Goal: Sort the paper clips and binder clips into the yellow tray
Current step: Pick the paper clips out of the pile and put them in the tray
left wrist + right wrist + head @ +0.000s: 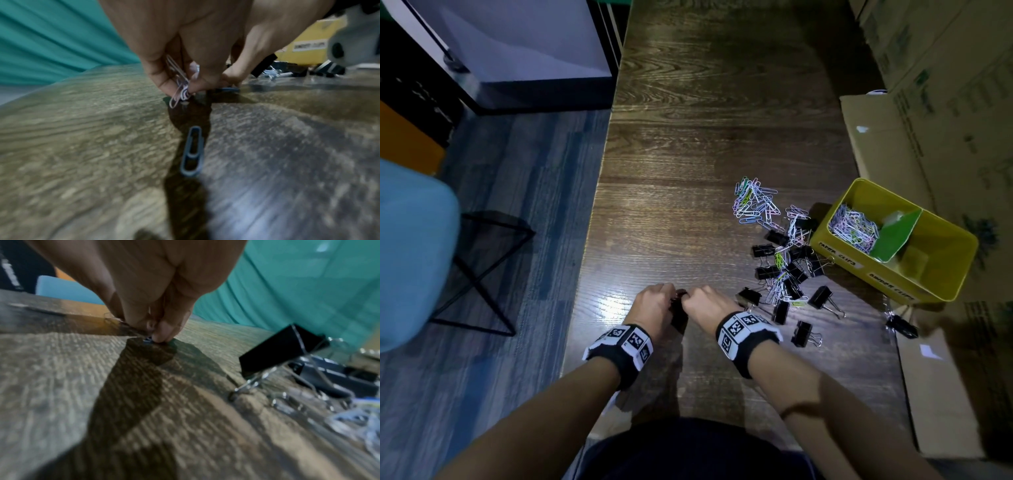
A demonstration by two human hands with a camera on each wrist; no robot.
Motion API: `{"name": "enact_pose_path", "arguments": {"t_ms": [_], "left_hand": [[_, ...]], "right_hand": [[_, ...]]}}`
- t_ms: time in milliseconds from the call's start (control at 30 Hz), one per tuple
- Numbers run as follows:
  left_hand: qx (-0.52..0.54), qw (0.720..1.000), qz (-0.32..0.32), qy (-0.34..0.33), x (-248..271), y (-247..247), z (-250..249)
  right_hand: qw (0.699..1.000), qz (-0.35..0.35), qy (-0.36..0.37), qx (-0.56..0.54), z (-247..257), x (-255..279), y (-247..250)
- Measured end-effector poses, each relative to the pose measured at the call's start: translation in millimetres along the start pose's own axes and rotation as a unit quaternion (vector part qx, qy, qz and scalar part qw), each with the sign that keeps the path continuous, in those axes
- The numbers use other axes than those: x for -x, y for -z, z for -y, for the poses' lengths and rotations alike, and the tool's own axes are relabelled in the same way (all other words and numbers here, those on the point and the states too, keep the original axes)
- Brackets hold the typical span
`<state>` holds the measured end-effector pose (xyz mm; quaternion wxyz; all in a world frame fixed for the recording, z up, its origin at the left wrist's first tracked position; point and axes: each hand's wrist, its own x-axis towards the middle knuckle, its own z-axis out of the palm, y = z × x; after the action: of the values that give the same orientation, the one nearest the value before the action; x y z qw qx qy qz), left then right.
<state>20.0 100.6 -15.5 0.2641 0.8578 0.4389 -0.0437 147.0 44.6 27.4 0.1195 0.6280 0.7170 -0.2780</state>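
Note:
The yellow tray [859, 270] stands at the right of the wooden table, with a green divider [893, 236] and a heap of paper clips [852, 229] in its far compartment. Loose coloured paper clips [756, 202] and black binder clips [794, 270] lie mixed to its left. My left hand [654, 301] [180, 87] pinches a small bunch of paper clips [179, 95] just above the table. Close beside it, my right hand [703, 301] [156, 335] pinches a blue paper clip [148, 339] that lies on the wood. Another blue paper clip [193, 152] lies flat near my left wrist.
Cardboard boxes [945, 102] line the right side, and a flat cardboard sheet [935, 383] lies at the near right. One binder clip [900, 325] sits by the tray's near corner. The table's left edge [592, 240] drops to the floor, with a teal chair [414, 257] beyond.

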Motion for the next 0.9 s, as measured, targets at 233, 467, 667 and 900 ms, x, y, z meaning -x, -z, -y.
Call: {"name": "enact_pose_path", "arguments": {"t_ms": [233,467,667,900], "left_hand": [[0.278,0.947,0.001,0.163,-10.5,13.0,24.6],[0.597,0.758,0.025,0.261,-21.0,39.9,7.2],[0.622,0.757,0.092,0.180,-61.4,69.3,-66.8],[0.598,0.782,0.151,0.085,-117.7,71.8,-208.1]], "right_hand": [[0.963,-0.050,-0.137,-0.225,-17.4,-5.1,-9.7],[0.742,-0.253,-0.228,-0.577,-40.4,17.9,-11.1],[0.606,-0.395,-0.240,-0.648,-81.3,64.7,31.7],[0.594,-0.507,-0.324,-0.533,-164.2,118.6,60.0]]}}
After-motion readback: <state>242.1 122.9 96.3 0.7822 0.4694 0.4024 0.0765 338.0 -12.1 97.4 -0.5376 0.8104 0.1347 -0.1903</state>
